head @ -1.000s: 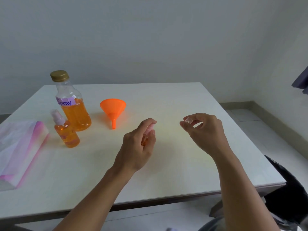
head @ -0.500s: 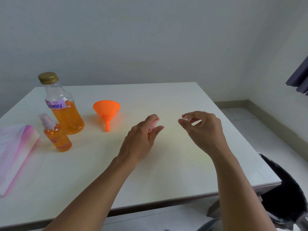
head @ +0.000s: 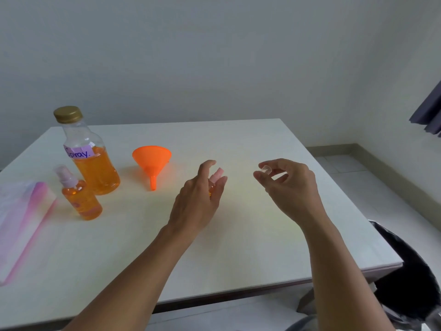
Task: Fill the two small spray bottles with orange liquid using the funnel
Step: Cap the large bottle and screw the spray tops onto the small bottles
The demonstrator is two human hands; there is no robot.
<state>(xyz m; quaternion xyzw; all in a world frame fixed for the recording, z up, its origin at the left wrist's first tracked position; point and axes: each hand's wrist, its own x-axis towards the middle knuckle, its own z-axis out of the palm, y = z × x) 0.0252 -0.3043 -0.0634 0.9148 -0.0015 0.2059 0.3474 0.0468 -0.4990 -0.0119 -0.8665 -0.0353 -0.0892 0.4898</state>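
Observation:
On the white table [head: 238, 235], my left hand [head: 198, 199] is cupped round a small spray bottle [head: 212, 187] of orange liquid. Thumb and fingers lie on either side of it and hide most of it. Only its pink spray head [head: 217, 174] and a sliver of orange show. To the right, my right hand [head: 291, 187] pinches a small clear cap [head: 265, 168] between thumb and fingertips, above the table. A second small spray bottle [head: 82, 201], full of orange liquid and capped, stands at the left. The orange funnel [head: 152, 161] lies tipped on the table, spout towards me.
A large clear bottle [head: 91, 168] with a gold lid and a "Spray" label, about half full of orange liquid, stands behind the second spray bottle. A pink-and-white folded cloth [head: 21, 211] lies at the left edge. A dark seat [head: 410, 271] is beside the table's right corner.
My left hand's fingers have straightened from a tight curl round the small bottle to a looser hold. My right hand has kept the clear cap almost still.

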